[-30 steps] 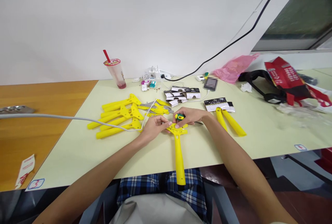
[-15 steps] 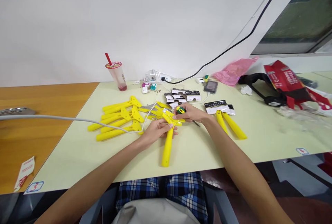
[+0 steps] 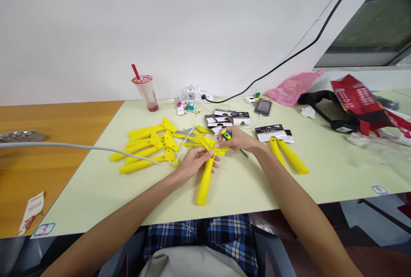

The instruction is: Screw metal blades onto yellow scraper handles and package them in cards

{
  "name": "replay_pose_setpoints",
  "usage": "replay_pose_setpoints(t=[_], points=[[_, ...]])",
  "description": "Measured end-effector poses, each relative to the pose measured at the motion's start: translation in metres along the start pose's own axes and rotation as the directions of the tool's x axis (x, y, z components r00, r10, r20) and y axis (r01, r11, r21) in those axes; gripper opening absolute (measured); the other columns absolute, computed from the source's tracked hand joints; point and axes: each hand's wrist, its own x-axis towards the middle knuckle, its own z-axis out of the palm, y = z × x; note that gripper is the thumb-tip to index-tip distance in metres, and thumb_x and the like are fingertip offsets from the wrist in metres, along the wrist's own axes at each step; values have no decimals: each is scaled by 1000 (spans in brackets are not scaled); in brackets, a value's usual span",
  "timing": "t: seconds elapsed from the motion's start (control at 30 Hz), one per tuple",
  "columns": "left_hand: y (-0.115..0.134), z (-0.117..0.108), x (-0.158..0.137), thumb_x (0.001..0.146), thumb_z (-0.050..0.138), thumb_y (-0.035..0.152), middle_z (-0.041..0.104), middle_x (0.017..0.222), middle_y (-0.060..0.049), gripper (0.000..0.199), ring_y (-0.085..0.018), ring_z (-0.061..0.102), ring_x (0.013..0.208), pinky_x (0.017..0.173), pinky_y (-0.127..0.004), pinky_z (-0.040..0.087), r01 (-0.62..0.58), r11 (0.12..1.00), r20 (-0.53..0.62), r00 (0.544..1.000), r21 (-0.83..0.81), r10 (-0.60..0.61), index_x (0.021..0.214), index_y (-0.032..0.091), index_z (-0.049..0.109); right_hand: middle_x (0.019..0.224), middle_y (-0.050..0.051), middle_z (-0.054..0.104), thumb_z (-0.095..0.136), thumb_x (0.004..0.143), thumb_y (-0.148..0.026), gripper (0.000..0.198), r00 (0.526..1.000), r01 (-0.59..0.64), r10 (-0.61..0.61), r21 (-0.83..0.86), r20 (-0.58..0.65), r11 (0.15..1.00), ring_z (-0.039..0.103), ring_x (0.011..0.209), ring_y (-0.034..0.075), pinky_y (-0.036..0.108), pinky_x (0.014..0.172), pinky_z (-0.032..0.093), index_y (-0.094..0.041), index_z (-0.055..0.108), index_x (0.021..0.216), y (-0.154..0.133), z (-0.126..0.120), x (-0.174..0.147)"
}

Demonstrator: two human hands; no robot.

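Note:
In the middle of the table, my left hand [image 3: 194, 163] is closed around the neck of a yellow scraper [image 3: 204, 183], whose hollow handle points toward me. My right hand [image 3: 239, 138] is closed with a green-and-yellow screwdriver [image 3: 226, 134] tucked in it, the dark shaft sticking out below the palm. Its fingertips also touch the wide yellow head of the scraper. Several yellow handles [image 3: 141, 165] lie in a group on the left. Beyond my hands are flat yellow pieces and a grey blade [image 3: 183, 131], with small screws [image 3: 192, 145] among them.
Black-and-white cardboard sleeves [image 3: 240, 117] lie behind my hands. Two yellow handles [image 3: 292, 157] rest at right beside another card [image 3: 270, 132]. A drink cup [image 3: 148, 95] stands at the back left. A white cable [image 3: 96, 147] crosses from the left over the handles.
The scraper's handle end has swung slightly to the left, and its head has turned a little. Both hands keep their hold.

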Motion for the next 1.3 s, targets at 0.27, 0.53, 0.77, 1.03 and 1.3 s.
replay_pose_setpoints(t=[0.27, 0.53, 0.77, 1.03, 1.3], points=[[0, 1, 0, 86, 87, 56, 82, 111, -18, 49, -22, 78, 83, 72, -35, 66, 5, 1000, -9, 1000, 15, -5, 109, 14, 73, 57, -8, 49, 97, 67, -48, 45, 999, -1, 4, -92, 34, 996, 36, 46, 6, 21, 39, 27, -18, 66, 76, -6, 6, -1], [-1, 0, 0, 89, 83, 60, 81, 109, -18, 50, -23, 78, 83, 69, -34, 66, 15, 1000, -31, 999, 4, -15, 108, 16, 72, 63, -8, 50, 95, 69, -55, 50, 997, 65, -58, -138, 57, 988, 39, 49, 7, 22, 42, 30, -21, 61, 82, -11, 11, -2], [0, 1, 0, 88, 83, 62, 81, 107, -15, 50, -20, 77, 79, 65, -32, 65, 19, 1000, -36, 999, 12, -18, 105, 16, 72, 63, -10, 44, 96, 70, -56, 51, 992, 108, -95, -160, 85, 981, 37, 49, 7, 23, 41, 29, -21, 61, 82, -6, 10, 0], [2, 1, -2, 91, 80, 59, 81, 98, -13, 45, -15, 70, 66, 56, -27, 57, 22, 999, -20, 1000, 46, -21, 103, 16, 70, 65, -9, 45, 97, 69, -53, 50, 988, 106, -84, -166, 133, 980, 38, 49, 7, 22, 42, 28, -21, 62, 84, -9, 9, -2], [6, 4, -2, 84, 87, 54, 80, 91, -11, 46, -14, 66, 60, 51, -26, 54, 20, 1000, -61, 998, -24, -21, 96, 15, 68, 51, -10, 48, 86, 85, -53, 37, 988, 120, -105, -139, 110, 983, 39, 42, 7, 21, 42, 30, -19, 72, 95, -8, 5, -4]])
